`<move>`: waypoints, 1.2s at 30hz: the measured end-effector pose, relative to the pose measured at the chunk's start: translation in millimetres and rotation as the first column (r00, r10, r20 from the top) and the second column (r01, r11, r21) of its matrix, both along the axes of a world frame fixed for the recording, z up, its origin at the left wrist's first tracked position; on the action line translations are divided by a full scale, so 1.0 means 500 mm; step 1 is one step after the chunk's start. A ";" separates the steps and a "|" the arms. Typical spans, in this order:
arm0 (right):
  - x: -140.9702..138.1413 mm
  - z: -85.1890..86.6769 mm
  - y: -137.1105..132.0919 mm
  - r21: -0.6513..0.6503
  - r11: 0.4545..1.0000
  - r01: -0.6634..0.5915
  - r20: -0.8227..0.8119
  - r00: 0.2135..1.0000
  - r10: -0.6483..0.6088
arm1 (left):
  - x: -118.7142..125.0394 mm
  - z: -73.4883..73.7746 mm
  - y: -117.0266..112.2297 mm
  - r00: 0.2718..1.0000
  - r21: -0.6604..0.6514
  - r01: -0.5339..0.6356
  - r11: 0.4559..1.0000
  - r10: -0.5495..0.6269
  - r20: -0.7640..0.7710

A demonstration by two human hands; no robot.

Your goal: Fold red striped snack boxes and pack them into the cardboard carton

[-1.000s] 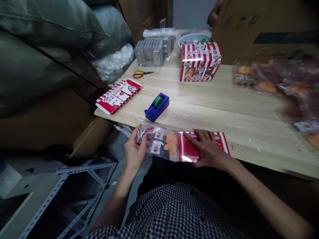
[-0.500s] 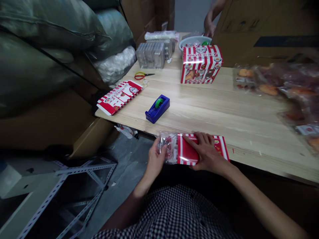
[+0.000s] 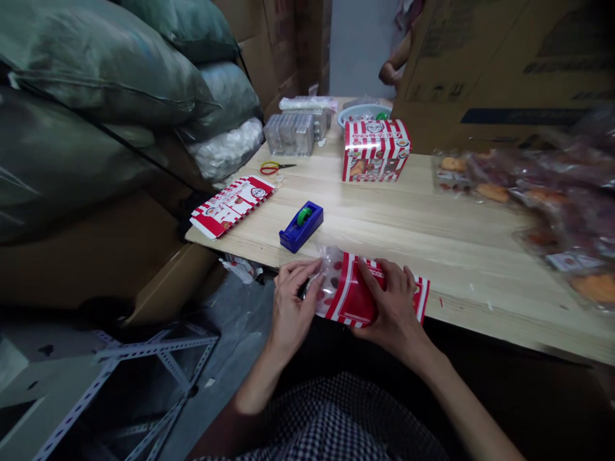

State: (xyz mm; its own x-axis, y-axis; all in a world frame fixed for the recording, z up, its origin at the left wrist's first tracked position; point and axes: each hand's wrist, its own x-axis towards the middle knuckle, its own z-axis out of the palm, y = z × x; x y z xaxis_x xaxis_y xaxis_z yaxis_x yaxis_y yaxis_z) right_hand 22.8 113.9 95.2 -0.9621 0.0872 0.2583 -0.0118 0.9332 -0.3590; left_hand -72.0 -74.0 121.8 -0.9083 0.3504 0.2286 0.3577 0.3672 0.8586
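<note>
Box (image 3: 353, 298), red and white, lower centre of the frame in the head view, by the near edge of the table (image 3: 461, 250). Clear bag (image 3: 329, 282) pokes out of its left end, dots showing through the plastic. Left hand (image 3: 291, 306) pinches the bag's outer end between thumb and bunched fingers. Right hand (image 3: 391, 298) grips the box from above, fingers bent over it. Step in hand, from where I stand: looks like feeding the bag into the box. Next move seems to call for a steady box, mouth held wide, and a gentle push so the plastic doesn't snag on the rim. Tape dispenser (image 3: 302, 227) near, mid-frame, untouched. Scissors (image 3: 271, 168) and flat carton (image 3: 233, 206) left of centre; bagged sets (image 3: 542, 198) heaped at right.
</note>
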 end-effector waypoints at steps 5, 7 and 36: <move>0.019 0.005 -0.009 -0.055 0.995 0.081 -0.067 0.994 -0.085 | 0.008 0.030 0.023 0.961 -0.123 0.242 0.963 -0.255 -0.106; 0.025 0.006 -0.015 -0.111 0.983 0.145 -0.098 0.983 -0.156 | 0.012 0.044 0.028 0.947 -0.130 0.257 0.958 -0.276 -0.165; 0.129 -0.030 -0.072 -0.942 -0.190 0.276 0.326 0.886 -0.331 | 0.113 -0.042 0.018 0.312 0.481 -0.120 0.868 -0.427 0.849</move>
State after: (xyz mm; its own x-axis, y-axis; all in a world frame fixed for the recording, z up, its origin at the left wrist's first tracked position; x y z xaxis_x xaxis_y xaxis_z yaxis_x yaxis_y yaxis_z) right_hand 87.1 77.9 80.4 -0.7314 0.5408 -0.4154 0.1125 -0.5051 -0.8557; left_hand -15.3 -65.2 101.0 -0.5407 0.6348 -0.5520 -0.7418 -0.0504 0.6687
